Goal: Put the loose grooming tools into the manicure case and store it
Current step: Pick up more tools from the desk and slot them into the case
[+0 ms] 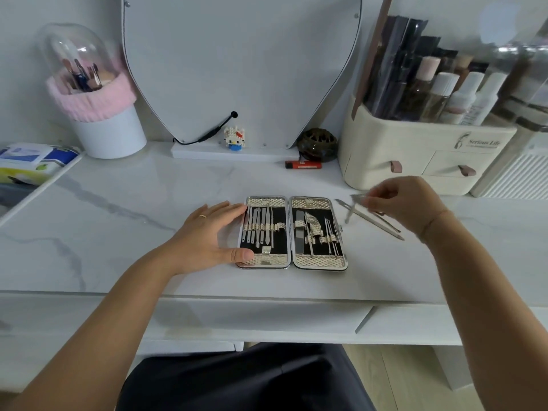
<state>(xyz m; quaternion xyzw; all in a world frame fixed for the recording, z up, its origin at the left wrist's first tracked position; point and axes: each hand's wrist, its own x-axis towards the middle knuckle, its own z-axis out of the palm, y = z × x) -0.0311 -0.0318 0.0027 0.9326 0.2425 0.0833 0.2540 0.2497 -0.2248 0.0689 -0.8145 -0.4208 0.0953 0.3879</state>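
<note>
Looking at the right hand, its fingers pinch a small metal tool, blurry, held up just right of the open manicure case. So the case lies to the left of that hand and a bit nearer. Two long loose tools lie under it, running far-left to near-right. The left hand lies flat, fingers straight, touching the case's left edge. The case sits mid-surface toward the front edge, with a cream organizer and an orange lighter toward the back.
</note>
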